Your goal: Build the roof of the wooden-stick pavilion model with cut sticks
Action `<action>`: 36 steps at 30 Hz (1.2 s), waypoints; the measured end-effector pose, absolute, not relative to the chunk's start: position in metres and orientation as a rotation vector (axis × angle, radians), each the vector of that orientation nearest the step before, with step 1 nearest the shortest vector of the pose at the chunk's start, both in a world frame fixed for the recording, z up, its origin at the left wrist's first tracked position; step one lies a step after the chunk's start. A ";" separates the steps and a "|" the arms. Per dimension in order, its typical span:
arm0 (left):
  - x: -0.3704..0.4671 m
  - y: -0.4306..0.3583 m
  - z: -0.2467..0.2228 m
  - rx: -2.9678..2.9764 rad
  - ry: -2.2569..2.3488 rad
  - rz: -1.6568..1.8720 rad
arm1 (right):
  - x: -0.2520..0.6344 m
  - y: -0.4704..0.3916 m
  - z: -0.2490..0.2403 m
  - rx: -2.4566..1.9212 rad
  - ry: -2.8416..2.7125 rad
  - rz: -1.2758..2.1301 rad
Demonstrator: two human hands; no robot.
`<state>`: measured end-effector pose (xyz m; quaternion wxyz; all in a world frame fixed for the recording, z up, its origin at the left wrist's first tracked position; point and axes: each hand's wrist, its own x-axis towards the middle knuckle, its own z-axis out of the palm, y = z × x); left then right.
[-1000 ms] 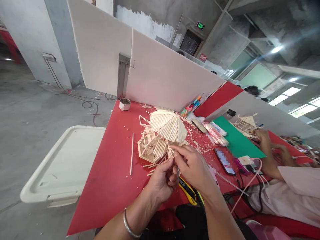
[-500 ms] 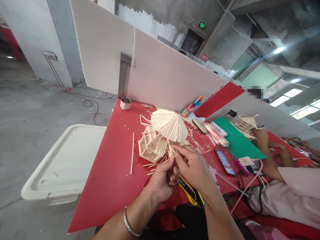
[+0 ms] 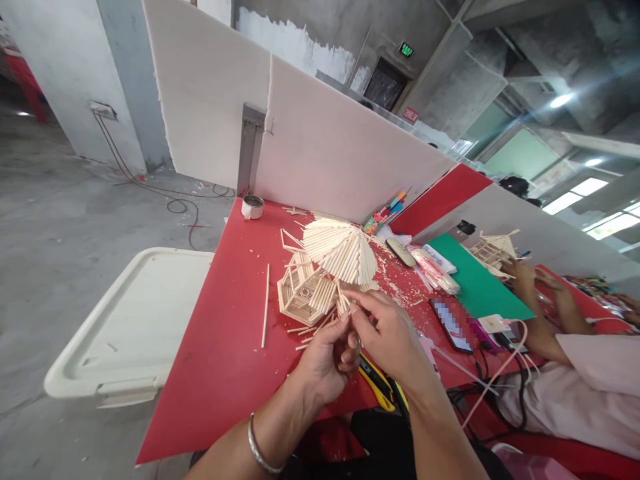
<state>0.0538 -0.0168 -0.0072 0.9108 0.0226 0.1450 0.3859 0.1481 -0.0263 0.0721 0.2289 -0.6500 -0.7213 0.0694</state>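
Observation:
Close together at the near side of a wooden stick model, my left hand (image 3: pixel 327 357) and my right hand (image 3: pixel 387 330) pinch small pale sticks (image 3: pixel 343 303) between their fingertips. The model's octagonal base (image 3: pixel 300 303) lies on the red table, with a stick frame rising from it. Behind the hands is a cone-shaped stick roof (image 3: pixel 340 250). A single long stick (image 3: pixel 265 307) lies left of the base. Several short sticks are scattered under the model's near edge. My fingers partly hide the held sticks.
A yellow and black cutter (image 3: pixel 375 381) lies just under my right hand. Further right are a phone (image 3: pixel 451 325), bagged sticks (image 3: pixel 434 269) and a green mat (image 3: pixel 470 280). A round tin (image 3: pixel 252 207) stands at the back left. Another person's hand (image 3: pixel 523 273) holds a stick model.
My hands keep nearly the same pose at the sticks. The other person's further hand has shifted slightly up and left.

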 end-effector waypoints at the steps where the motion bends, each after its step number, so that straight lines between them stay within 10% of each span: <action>1: 0.054 -0.017 -0.007 0.053 0.300 0.796 | 0.148 -0.026 0.072 -1.789 -1.983 0.190; 36: 0.052 -0.018 -0.005 0.068 0.311 0.803 | 0.149 -0.027 0.072 -1.779 -1.982 0.212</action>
